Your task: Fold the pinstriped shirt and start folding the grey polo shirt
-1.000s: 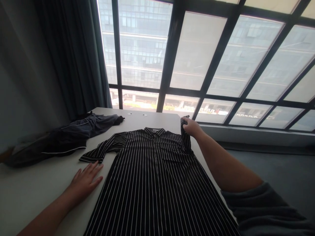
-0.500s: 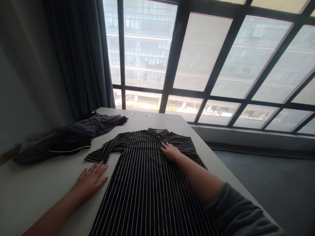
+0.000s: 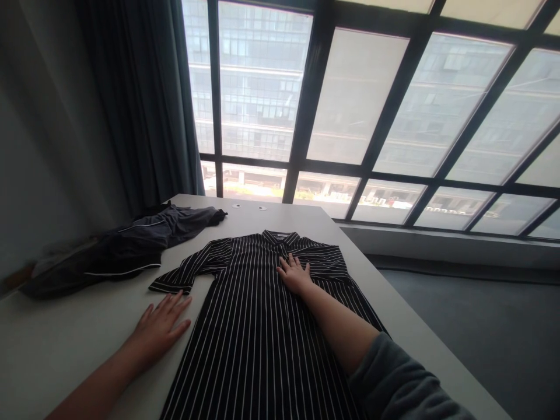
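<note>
Matt cloth, faintly creased, makes up the striped shirt [image 3: 258, 332] before me | my grey sleeve [image 3: 394, 373] wrinkles in soft-looking matt cloth | the pale tabletop [image 3: 87, 344] shows a smooth, low sheen | rumpled cloth forms the dark clothing [image 3: 144, 236] | the curtain [image 3: 135, 99] hangs in matt fabric folds | smooth glass fills the window [image 3: 262, 81]

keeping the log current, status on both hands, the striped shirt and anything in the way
Left hand open by outstretched sleeve; right hand open on striped shirt. Shirt spread on table, right-side sleeve folded inward. Dark clothing lies left, not over shirt.
</note>
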The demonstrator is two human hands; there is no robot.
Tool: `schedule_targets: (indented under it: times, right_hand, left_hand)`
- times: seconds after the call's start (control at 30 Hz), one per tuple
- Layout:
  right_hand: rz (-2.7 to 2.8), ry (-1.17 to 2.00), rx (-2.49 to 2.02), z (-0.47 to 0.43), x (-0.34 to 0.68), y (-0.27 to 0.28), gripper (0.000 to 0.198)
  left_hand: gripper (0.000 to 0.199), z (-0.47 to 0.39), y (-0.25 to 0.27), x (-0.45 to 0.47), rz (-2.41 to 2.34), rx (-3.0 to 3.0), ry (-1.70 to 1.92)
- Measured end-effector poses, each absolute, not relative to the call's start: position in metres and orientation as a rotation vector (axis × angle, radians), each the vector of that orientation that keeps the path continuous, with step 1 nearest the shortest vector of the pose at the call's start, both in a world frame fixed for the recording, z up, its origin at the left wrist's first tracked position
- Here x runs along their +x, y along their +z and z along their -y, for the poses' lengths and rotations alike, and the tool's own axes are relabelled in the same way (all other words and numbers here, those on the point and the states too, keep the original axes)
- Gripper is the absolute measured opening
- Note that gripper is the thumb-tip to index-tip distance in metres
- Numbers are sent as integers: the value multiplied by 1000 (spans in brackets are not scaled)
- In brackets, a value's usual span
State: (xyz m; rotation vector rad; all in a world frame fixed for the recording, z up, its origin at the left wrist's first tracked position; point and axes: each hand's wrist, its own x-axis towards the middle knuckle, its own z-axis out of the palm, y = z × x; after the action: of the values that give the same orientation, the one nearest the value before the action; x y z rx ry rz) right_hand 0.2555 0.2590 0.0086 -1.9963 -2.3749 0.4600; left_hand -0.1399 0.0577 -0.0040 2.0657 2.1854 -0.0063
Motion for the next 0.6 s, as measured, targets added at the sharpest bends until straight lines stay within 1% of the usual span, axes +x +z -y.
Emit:
schedule_targets:
  times: [0.1,0.2,0.27,0.4,0.6]
  right_hand:
    - [2315,470,-1964,-263,259,6,73]
    - [2218,364,-1976,-274,277,12,72]
    - [2169,275,-2041,-282,300,18,71]
    - [2062,236,-2216,-286,363,24,73]
    - [2079,222,-2334,-262,426,-4,74]
  left_hand:
    - [67,-58,-4,-141,-2173,2070,-20]
    - [67,-58,-4,-141,-2177,2070,-33]
    - [67,-58,-3,-141,-2175,2067,-17]
    - [68,-58,-1,-139,-2169,2048,2]
    - [68,-58,-1,-138,-2172,2048,-2]
